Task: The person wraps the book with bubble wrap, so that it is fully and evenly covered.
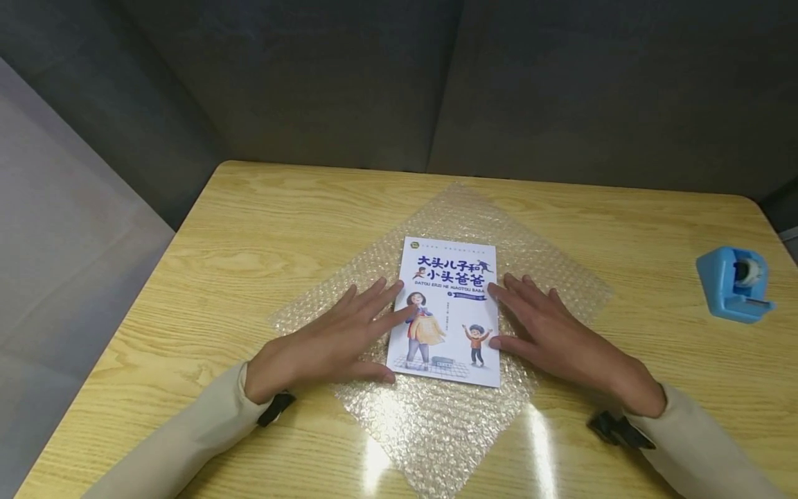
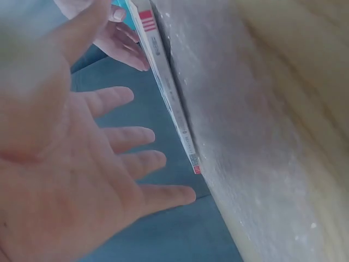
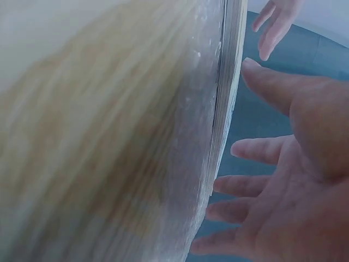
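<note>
A white paperback book (image 1: 443, 312) with a blue title and cartoon figures lies face up on a sheet of bubble wrap (image 1: 430, 430), which is turned cornerwise on the table. My left hand (image 1: 337, 336) is at the book's left side, fingers straight and spread, its fingertips overlapping the cover's edge in the head view. On the other side my right hand (image 1: 555, 333) has its spread fingertips right at the book's right edge. The book's spine (image 2: 169, 87) faces the left palm in the left wrist view; its page edges (image 3: 228, 87) show in the right wrist view.
A blue tape dispenser (image 1: 734, 284) with a roll in it stands at the table's right end. The wooden table (image 1: 249, 229) ends at the back against a dark grey partition (image 1: 312, 83). A lighter grey panel (image 1: 68, 208) rises on the left.
</note>
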`<state>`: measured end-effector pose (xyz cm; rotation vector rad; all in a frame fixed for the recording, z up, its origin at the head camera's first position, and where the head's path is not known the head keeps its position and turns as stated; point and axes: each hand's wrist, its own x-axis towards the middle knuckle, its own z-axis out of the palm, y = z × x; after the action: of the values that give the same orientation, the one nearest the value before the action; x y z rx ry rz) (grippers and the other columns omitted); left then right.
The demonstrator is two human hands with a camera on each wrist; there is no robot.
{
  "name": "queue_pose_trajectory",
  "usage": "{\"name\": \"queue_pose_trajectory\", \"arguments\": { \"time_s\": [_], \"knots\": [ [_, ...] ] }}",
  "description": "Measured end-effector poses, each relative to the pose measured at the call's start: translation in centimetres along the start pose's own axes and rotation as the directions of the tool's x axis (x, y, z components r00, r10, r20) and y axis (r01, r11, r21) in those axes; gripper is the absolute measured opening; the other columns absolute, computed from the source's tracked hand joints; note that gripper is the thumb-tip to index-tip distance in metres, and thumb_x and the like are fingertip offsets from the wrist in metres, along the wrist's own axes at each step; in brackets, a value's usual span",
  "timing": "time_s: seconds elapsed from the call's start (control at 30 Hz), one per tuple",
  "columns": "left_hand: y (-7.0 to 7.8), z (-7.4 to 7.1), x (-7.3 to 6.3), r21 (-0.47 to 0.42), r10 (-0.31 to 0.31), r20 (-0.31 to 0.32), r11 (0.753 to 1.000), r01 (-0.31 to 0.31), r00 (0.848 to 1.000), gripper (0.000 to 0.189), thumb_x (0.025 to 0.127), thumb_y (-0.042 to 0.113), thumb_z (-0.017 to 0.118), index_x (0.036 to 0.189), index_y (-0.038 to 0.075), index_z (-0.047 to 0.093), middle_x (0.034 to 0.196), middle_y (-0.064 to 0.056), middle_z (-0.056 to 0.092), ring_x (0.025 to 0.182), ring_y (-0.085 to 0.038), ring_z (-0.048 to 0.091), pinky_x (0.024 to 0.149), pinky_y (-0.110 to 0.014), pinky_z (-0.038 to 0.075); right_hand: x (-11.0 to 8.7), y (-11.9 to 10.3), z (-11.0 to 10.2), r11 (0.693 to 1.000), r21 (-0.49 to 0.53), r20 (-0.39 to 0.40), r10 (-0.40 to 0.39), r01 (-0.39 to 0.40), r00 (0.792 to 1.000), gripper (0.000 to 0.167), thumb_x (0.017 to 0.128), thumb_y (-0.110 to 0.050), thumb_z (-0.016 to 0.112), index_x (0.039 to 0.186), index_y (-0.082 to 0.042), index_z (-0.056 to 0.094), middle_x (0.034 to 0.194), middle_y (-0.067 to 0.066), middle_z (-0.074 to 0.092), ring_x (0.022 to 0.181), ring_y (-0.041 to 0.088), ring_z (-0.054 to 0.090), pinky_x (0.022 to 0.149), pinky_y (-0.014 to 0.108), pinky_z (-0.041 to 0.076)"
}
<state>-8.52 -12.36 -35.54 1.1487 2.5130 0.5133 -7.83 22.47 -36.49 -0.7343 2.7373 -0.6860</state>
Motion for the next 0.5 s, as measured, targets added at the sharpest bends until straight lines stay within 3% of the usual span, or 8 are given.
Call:
{"name": "queue_pose_trajectory", "arguments": {
  "time_s": [0.2,0.5],
  "knots": [
    [0.4,0.2,-0.7,0.002,0.081,-0.025,0.997,-0.081,0.996,0.105,0.086,0.05,0.079,0.167,0.015,0.023,0.173,-0.018,0.004,0.158,-0.04,0.0,0.123,-0.066,0.004,-0.3,-0.4,0.1,1.0,0.022,0.001,-0.019,0.019,1.0,0.081,0.098,-0.041,0.071,0.161,-0.005,0.034,0.166,0.031,0.02,0.151,0.057,0.013,0.116,0.077,0.008],
    [0.8,0.4,-1.2,-0.012,0.159,0.005,0.987,-0.159,0.987,0.119,0.071,0.055,0.087,0.165,0.012,0.029,0.173,-0.017,0.005,0.158,-0.041,0.005,0.12,-0.07,0.011,-0.6,-1.1,0.5,0.998,0.034,-0.015,-0.056,0.056,0.998,0.084,0.094,-0.042,0.075,0.16,-0.005,0.038,0.167,0.028,0.021,0.153,0.054,0.012,0.117,0.076,0.009]
  ]
}}
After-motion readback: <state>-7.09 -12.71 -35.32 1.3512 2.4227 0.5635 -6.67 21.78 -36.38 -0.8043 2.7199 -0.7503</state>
